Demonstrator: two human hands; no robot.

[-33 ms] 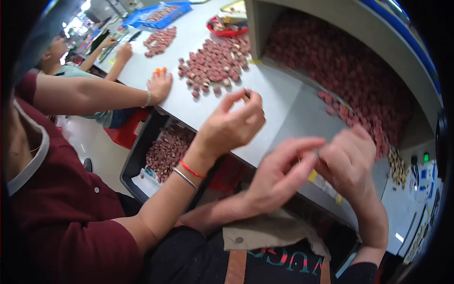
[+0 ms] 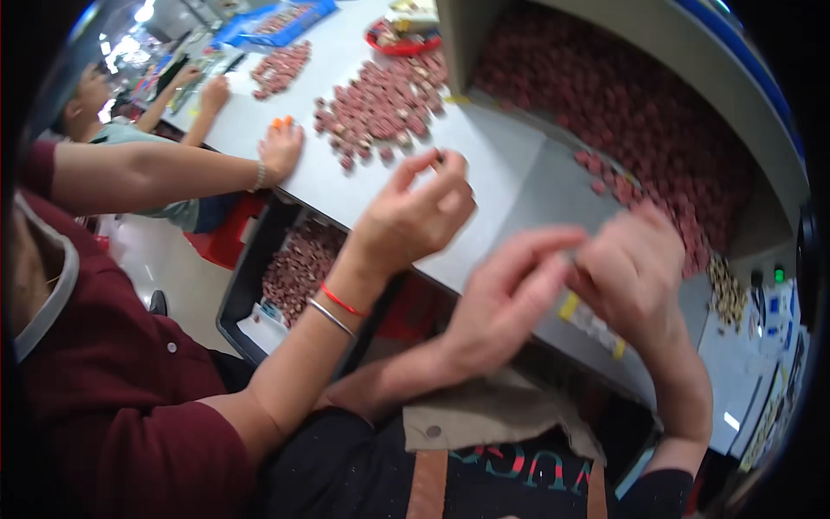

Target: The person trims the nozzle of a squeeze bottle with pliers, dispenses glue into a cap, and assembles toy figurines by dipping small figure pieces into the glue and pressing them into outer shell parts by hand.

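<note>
Left hand (image 2: 501, 307) and right hand (image 2: 635, 268) close together above the near edge of the tabletop (image 2: 497, 173). Fingers (image 2: 549, 238) curl inward; blurred, cannot tell how closed or what they grip. Nearest reddish pieces (image 2: 612, 176) lie at the far-edge bin's mouth.

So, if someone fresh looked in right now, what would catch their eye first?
Probably the big heap of small reddish pieces in the walled bin at the upper right. Next, the wearer's left hand and right hand, close together right of centre, blurred, anything between them unclear. To their left, a red band stands out on a co-worker's forearm.
</note>
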